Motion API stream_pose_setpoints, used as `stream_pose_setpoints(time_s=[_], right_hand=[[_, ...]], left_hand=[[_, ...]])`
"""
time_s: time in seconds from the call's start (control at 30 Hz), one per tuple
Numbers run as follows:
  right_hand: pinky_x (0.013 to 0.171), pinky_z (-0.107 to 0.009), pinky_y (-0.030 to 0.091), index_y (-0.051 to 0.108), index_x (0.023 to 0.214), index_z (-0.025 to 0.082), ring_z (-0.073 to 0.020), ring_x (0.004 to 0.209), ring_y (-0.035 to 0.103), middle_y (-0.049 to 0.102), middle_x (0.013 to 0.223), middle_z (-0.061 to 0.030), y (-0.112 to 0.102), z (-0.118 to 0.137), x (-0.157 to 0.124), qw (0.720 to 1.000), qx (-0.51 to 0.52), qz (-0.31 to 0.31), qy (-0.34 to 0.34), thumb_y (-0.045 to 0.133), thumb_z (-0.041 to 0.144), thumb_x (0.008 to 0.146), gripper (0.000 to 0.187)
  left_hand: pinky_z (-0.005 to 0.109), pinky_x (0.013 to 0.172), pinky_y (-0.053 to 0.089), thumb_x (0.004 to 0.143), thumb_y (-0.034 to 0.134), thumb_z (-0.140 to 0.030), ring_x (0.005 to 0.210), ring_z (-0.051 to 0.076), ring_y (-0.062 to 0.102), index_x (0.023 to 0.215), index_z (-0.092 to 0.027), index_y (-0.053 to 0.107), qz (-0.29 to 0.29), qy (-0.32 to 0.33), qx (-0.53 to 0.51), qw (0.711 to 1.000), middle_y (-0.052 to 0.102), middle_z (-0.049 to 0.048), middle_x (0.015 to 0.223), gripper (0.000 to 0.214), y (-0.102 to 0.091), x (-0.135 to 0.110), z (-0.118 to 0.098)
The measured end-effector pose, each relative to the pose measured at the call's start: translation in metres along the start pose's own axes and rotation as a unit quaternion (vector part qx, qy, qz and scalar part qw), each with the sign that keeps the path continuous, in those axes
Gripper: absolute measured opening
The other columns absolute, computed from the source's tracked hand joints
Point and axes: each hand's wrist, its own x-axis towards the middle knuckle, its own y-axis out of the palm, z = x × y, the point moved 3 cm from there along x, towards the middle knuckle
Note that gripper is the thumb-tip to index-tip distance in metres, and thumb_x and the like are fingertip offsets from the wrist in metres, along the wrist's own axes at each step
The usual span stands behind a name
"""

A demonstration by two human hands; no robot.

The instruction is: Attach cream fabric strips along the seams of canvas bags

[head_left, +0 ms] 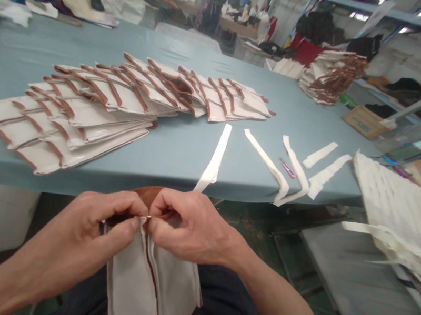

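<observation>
Both hands on the cream pouch (158, 282), which is in my lap, just below the near edge of the blue table (180, 147). Left hand (103, 226) pinches its top edge at the brown trim, thumb and forefinger clamped. Right hand (187, 228) pinches the same edge, fingertips touching the left's. There's a small metal glint between them; can't tell what it is. On the table: fanned pile of matching pieces (82, 110), loose cream strips (216, 158), pink tool (286, 168) between the strips.
</observation>
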Motion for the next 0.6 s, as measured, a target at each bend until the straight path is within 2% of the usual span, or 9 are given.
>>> stream_pose_setpoints(time_s=[0.1,0.23,0.37,0.47,0.6], right_hand=[[0.062,-0.022,0.038,0.059,0.081,0.022,-0.0099,0.062,0.048,0.057,0.071,0.0069,0.003,-0.007,0.000,0.998,0.049,0.028,0.021,0.070,0.028,0.088,0.015],[0.060,-0.022,0.036,0.059,0.083,0.021,-0.0098,0.062,0.048,0.056,0.070,0.0072,0.003,-0.005,0.000,0.999,0.032,0.034,0.000,0.069,0.028,0.090,0.014],[0.062,-0.022,0.037,0.057,0.083,0.022,-0.0103,0.064,0.049,0.055,0.070,0.0069,0.005,0.001,0.002,0.998,0.034,0.050,-0.008,0.066,0.026,0.090,0.012],[0.064,-0.022,0.040,0.058,0.085,0.021,-0.0106,0.067,0.051,0.058,0.073,0.0062,0.006,0.002,0.005,0.996,0.055,0.065,-0.001,0.069,0.030,0.091,0.015],[0.065,-0.023,0.039,0.058,0.087,0.021,-0.0107,0.066,0.051,0.061,0.077,0.0050,0.007,0.003,0.009,0.997,0.008,0.067,-0.027,0.068,0.030,0.093,0.014]], left_hand=[[0.018,0.061,0.052,0.100,0.058,-0.037,0.065,0.016,0.071,0.083,-0.024,0.079,0.009,-0.014,-0.029,0.999,0.078,-0.0035,0.073,0.030,0.003,-0.005,0.004],[0.020,0.058,0.051,0.099,0.060,-0.045,0.065,0.018,0.069,0.080,-0.023,0.077,0.029,-0.042,-0.026,0.998,0.078,-0.0004,0.073,0.035,0.001,-0.006,0.007],[0.020,0.052,0.046,0.097,0.059,-0.043,0.057,0.016,0.062,0.071,-0.022,0.076,0.034,-0.012,-0.014,0.999,0.071,-0.0009,0.065,0.037,-0.007,-0.004,0.005],[0.018,0.053,0.047,0.099,0.060,-0.042,0.058,0.015,0.062,0.073,-0.023,0.077,0.043,0.005,-0.031,0.999,0.072,-0.0015,0.066,0.037,-0.011,-0.007,0.007],[0.017,0.054,0.047,0.100,0.060,-0.039,0.060,0.014,0.064,0.078,-0.023,0.079,0.040,0.021,-0.011,0.999,0.074,-0.0024,0.069,0.033,-0.014,-0.011,0.012]])
